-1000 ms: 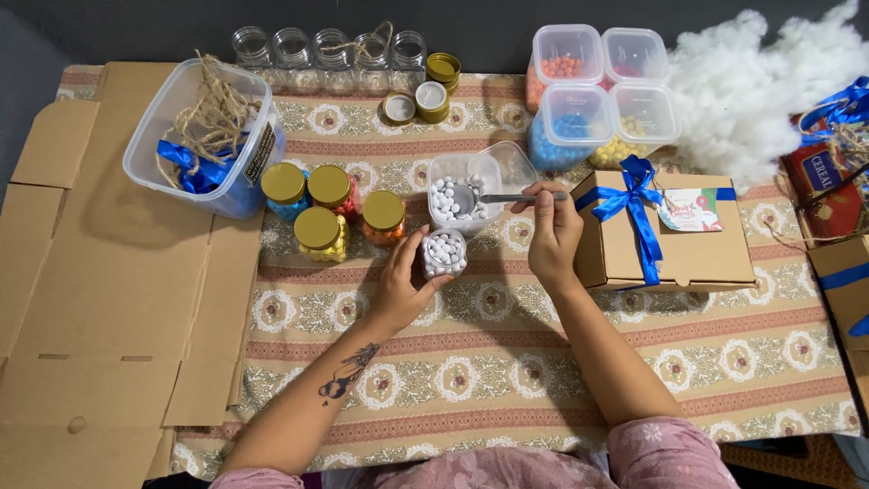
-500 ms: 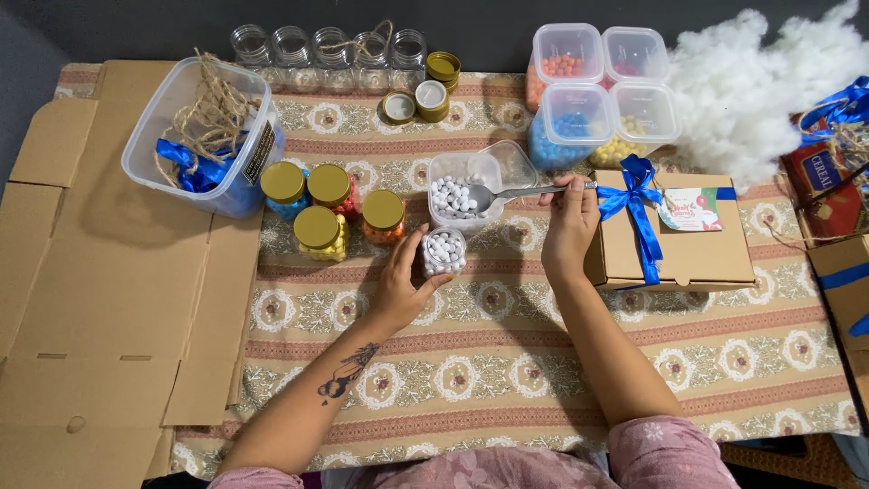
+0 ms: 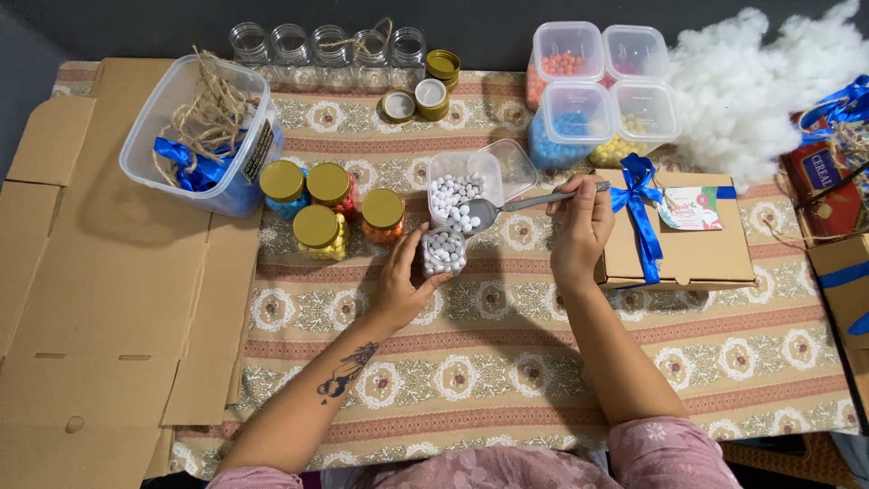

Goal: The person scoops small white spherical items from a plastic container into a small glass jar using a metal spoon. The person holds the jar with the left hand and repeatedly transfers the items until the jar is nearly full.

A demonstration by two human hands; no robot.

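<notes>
Since before, your spoon has swung back over the jar, loaded. Right hand pinches its handle; left hand wraps the jar. Tip slowly, bowl centred over the mouth.

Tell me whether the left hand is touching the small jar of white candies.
Touching. The head view shows the left hand with fingers wrapped around the side of the small jar, no gap between them.

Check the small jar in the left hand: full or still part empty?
Nearly full. The small jar, held by the left hand, shows white candies up to about its rim. No lid on it; the spoon hovers just above.
</notes>
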